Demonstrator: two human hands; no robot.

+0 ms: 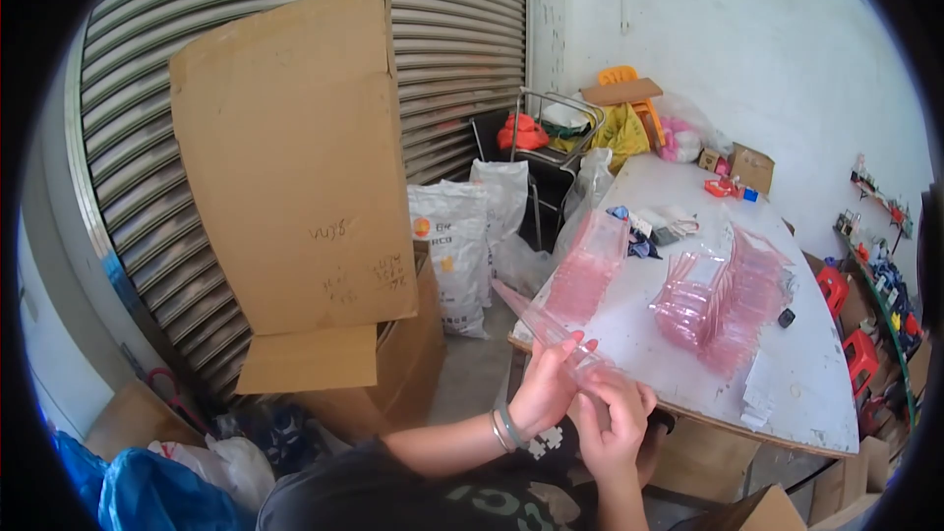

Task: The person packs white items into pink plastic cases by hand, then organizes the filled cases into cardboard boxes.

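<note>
Both of my hands hold one clear, pink-tinted plastic piece in front of my body, near the table's front edge. My left hand, with bangles at its wrist, is closed on the middle of the piece. Fingers of my right hand are curled round its lower right end. The long end of the piece points up and left. On the white table just beyond lies a row of similar pink clear pieces. Farther right are more stacked pink pieces.
A tall open cardboard box stands at the left before a roller shutter. White sacks lean beyond it. Small cloths, white paper and a small black object lie on the table. Blue bags are at lower left.
</note>
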